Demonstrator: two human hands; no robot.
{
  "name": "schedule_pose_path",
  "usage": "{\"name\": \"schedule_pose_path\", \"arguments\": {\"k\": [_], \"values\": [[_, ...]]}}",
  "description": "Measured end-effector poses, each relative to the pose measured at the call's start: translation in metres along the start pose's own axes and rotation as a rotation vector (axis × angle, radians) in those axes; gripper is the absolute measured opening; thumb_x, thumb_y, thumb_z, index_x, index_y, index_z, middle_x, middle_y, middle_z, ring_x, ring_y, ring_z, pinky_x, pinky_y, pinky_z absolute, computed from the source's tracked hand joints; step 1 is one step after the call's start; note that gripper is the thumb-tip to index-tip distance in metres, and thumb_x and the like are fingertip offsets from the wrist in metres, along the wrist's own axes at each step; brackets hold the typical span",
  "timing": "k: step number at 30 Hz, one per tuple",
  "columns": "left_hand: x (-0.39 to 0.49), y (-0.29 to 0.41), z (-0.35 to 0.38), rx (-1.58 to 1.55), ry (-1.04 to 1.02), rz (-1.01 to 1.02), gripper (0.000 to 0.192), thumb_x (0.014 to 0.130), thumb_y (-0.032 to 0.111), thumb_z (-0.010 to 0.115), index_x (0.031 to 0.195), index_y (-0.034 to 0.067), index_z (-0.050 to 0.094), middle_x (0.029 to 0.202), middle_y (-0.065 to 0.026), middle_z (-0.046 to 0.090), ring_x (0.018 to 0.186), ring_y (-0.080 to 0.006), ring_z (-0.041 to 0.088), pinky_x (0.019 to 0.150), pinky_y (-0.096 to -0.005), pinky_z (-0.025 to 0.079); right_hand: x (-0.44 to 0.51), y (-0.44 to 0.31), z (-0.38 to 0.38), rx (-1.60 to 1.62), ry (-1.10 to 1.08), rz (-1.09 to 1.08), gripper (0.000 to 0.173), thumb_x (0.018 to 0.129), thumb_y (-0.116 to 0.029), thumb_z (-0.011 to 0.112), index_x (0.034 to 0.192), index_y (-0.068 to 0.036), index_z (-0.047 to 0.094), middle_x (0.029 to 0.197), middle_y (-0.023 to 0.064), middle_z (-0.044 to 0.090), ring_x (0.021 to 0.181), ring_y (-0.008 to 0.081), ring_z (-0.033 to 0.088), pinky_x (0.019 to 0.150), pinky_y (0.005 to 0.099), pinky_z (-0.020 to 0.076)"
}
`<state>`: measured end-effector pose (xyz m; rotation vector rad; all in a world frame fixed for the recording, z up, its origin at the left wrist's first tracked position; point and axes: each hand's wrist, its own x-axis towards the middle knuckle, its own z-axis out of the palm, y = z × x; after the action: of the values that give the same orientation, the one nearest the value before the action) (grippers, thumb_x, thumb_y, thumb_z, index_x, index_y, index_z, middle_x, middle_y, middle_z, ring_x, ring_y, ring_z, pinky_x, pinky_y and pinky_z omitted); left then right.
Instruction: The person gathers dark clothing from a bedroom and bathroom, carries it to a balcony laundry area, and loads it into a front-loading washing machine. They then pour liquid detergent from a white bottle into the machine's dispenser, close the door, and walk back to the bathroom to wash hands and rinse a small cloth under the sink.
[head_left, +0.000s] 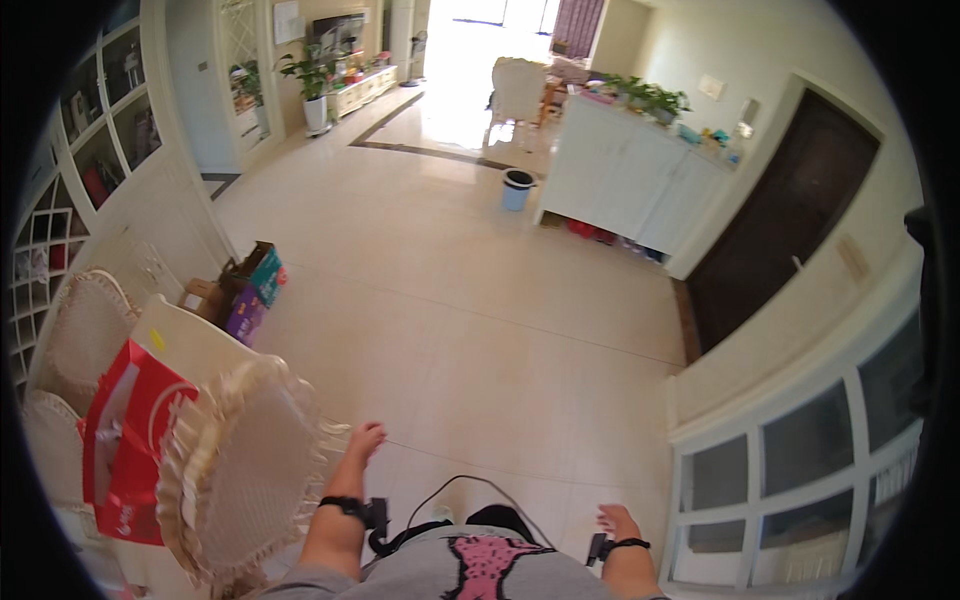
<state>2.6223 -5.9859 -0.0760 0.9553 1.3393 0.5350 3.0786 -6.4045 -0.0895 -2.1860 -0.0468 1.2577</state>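
My left hand (366, 439) hangs in front of me with loosely curled fingers and nothing visible in it. It is nearest to a dining chair with a ruffled cream cover (251, 457), apart from its back. On the lower right, my right hand (618, 519) holds nothing, its fingers a little apart, near a white framed glass panel (806, 442). Each forearm wears a black strap with a small device. A dark cable (480, 478) loops in front of my grey shirt (420, 566). Beyond my hands stretches a pale tiled floor (465, 322).
A red bag (139, 442) stands behind the covered chair at a cream table (217, 334). Cardboard boxes (251, 292) sit on the floor at left. A blue bin (516, 191) stands by a white cabinet (630, 172). A dark door (780, 225) is at right.
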Motion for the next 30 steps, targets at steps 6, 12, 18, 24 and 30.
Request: {"name": "schedule_pose_path", "arguments": {"k": [6,12,18,24,30], "values": [[0.15,0.144,0.048,-0.004,-0.061,0.113,0.026,0.077,0.02,0.057,0.1,0.008,0.059,0.082,-0.0026,0.061,0.068,-0.0115,0.058,0.052,-0.0235,0.04,0.134,-0.044,-0.017,0.089,0.07,0.375,0.034,0.081,-0.03,0.057,0.107,-0.007,0.062,0.095,0.0091,0.063,0.08,0.0193,0.057,0.066,0.0384,0.0457],[0.243,0.198,-0.02,-0.058,0.249,-0.119,0.029,0.077,0.018,0.058,0.102,0.006,0.057,0.08,-0.0035,0.06,0.065,-0.0107,0.056,0.05,-0.0217,0.04,0.288,-0.309,0.048,-0.508,-0.183,-0.171,0.029,0.082,-0.028,0.054,0.088,-0.001,0.062,0.077,0.0138,0.061,0.064,0.0215,0.058,0.053,0.0348,0.0471],[0.326,0.218,-0.119,-0.403,0.563,-0.192,0.025,0.08,0.019,0.055,0.103,0.012,0.056,0.076,0.0005,0.058,0.059,-0.0093,0.053,0.045,-0.0213,0.036,0.406,-0.707,0.241,-0.541,0.002,-0.503,0.025,0.075,-0.025,0.056,0.078,-0.002,0.064,0.061,0.0104,0.061,0.055,0.0201,0.058,0.054,0.0334,0.0474],[0.486,0.311,-0.195,-0.638,0.673,-0.368,0.015,0.084,0.02,0.052,0.096,0.012,0.054,0.075,0.0007,0.057,0.058,-0.009,0.052,0.045,-0.0217,0.037,0.422,-0.892,0.397,-0.435,-0.272,-0.613,0.033,0.081,-0.029,0.056,0.102,-0.004,0.059,0.085,0.0058,0.063,0.071,0.0152,0.06,0.061,0.0282,0.0473],[0.665,0.509,-0.236,-0.49,0.474,-0.012,0.014,0.086,0.019,0.05,0.098,0.014,0.053,0.079,0.0018,0.058,0.065,-0.0076,0.053,0.048,-0.0212,0.037,0.462,-0.946,0.43,-0.319,-0.127,0.097,0.028,0.08,-0.037,0.057,0.09,-0.01,0.056,0.081,0.0055,0.06,0.07,0.0152,0.055,0.056,0.0318,0.0426]]}}
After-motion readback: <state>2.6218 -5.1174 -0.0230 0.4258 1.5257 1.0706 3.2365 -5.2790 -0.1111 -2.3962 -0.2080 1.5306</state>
